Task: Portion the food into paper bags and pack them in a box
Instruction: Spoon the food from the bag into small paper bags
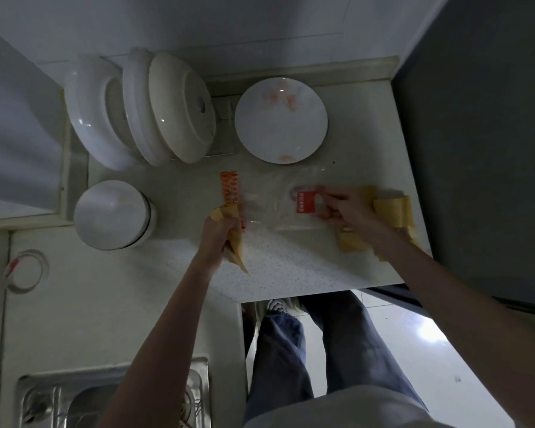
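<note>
On the speckled surface (291, 267), the left hand (221, 233) has a closed grip around a folded paper bag (237, 245) and an orange patterned packet (230, 189), just left of a clear plastic bag (278, 205). The right hand (349, 211) pinches a red-labelled item (305, 202) on that plastic bag, with more paper bags (393, 208) under its wrist. A white plate (281, 120) sits beyond the plastic bag.

White plate with faint orange marks (281, 120) at twelve o'clock, stacked white dishes on edge (139, 111) at ten, upturned white bowl (113, 215) at nine, steel sink (112, 396) at seven, possibly a tape roll (27, 271) far left
</note>
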